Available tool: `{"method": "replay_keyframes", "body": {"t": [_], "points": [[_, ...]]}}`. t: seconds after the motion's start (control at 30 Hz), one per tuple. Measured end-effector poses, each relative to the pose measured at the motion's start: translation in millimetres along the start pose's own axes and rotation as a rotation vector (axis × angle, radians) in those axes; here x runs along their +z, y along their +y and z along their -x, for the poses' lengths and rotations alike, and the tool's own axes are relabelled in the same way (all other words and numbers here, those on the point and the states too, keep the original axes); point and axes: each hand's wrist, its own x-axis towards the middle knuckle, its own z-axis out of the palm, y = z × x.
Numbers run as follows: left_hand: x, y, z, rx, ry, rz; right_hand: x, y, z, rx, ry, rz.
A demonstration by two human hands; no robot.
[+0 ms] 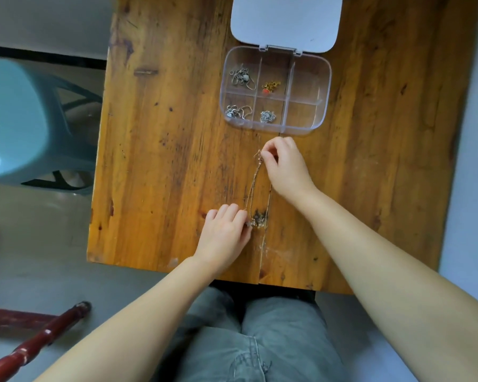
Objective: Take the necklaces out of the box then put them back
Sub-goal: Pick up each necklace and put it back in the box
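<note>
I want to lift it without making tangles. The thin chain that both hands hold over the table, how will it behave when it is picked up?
The chain is probably floppy: it runs as a thin line only where the right hand and left hand pinch its ends. It looks very fine, so likely light. Released, it may bunch up like the necklaces in the box.

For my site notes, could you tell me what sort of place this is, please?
Probably a plain home or workshop room: a worn wooden table, a pale blue plastic stool on a bare grey floor, and a clear compartmented jewellery box.
</note>
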Motion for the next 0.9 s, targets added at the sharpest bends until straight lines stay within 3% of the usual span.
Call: {"method": "replay_keyframes", "body": {"t": [0.13,0.23,0.33,0.43,0.63,0.83,0.9], "points": [[-2.1,26.0,-19.4,0.158,0.029,0.033,-45.1,10.8,1.9,0.268,0.098,-0.571],[2.9,61.5,-38.3,0.343,0.012,0.077,-96.5,32.1,7.1,0.325,0.221,-0.683],[13.6,96.5,-55.7,0.489,-0.025,0.098,-143.6,59.7,10.2,0.343,0.333,-0.567],[29.7,125.6,-69.0,0.557,-0.128,0.107,-174.2,88.0,10.1,0.374,0.344,-0.434],[70.3,147.6,-79.4,0.437,-0.244,0.062,-175.7,135.9,9.3,0.442,0.267,-0.207],[80.9,144.3,-76.2,0.482,-0.248,-0.004,-170.6,145.7,6.6,0.397,0.219,0.014],[73.4,140.9,-78.0,0.492,-0.262,0.026,-174.0,139.5,5.1,0.346,0.161,0.194]]}}
